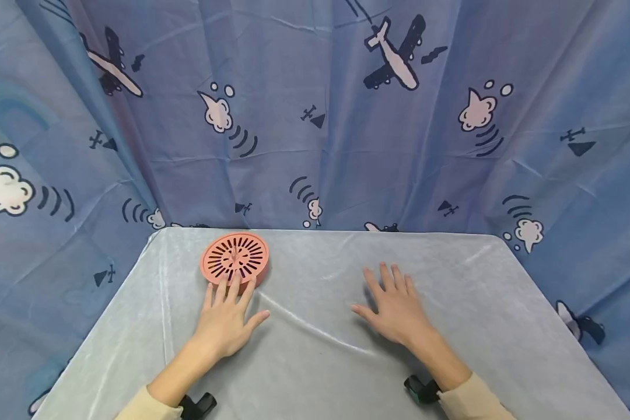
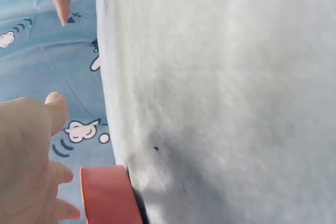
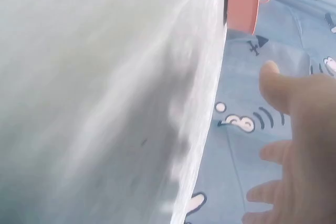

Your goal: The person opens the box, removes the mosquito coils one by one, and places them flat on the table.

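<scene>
Your left hand (image 1: 223, 325) spreads empty at the coral case (image 1: 234, 256), centre-left; your right hand (image 1: 397, 311), centre-right, spreads empty too. Looks like reaching; gripping next calls for curling fingers.

No legible text, labels, numbers or signs.

A pale grey tablecloth (image 1: 315, 361) with creases is spread flat; behind it and at both sides, a blue curtain (image 1: 341, 146) is hung, printed with airplanes (image 1: 396, 60) and clouds (image 1: 219, 115).
</scene>
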Motion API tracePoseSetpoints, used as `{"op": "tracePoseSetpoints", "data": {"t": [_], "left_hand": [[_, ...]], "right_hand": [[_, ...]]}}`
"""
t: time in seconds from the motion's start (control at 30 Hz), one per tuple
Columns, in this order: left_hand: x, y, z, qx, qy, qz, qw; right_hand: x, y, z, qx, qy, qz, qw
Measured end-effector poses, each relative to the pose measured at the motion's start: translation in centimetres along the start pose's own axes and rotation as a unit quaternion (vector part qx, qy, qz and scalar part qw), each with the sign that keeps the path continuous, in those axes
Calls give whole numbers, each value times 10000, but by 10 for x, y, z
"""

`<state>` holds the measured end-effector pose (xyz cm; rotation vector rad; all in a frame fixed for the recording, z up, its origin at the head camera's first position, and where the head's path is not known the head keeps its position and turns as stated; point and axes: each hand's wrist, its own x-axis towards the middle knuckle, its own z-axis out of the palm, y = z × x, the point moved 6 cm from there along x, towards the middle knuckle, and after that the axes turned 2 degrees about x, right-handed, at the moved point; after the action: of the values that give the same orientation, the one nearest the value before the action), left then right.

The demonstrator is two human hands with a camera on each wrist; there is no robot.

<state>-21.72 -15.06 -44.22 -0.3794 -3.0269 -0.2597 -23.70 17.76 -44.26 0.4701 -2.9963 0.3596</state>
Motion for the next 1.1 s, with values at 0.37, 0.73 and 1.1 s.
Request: {"op": "tracePoseSetpoints", "data": {"t": [0.37,0.73,1.1], "left_hand": [[-15,-23,-5,160,359,-10,9992],[-16,-60,-29,-524,399,-300,9974],[-1,-95,-39,-1031,779,-201,9914]], "right_hand": [[19,-36,4,58,50,-258,9996],[34,-68,6,243,-33,-371,9990],[54,-96,9,511,71,-472,9975]]}}
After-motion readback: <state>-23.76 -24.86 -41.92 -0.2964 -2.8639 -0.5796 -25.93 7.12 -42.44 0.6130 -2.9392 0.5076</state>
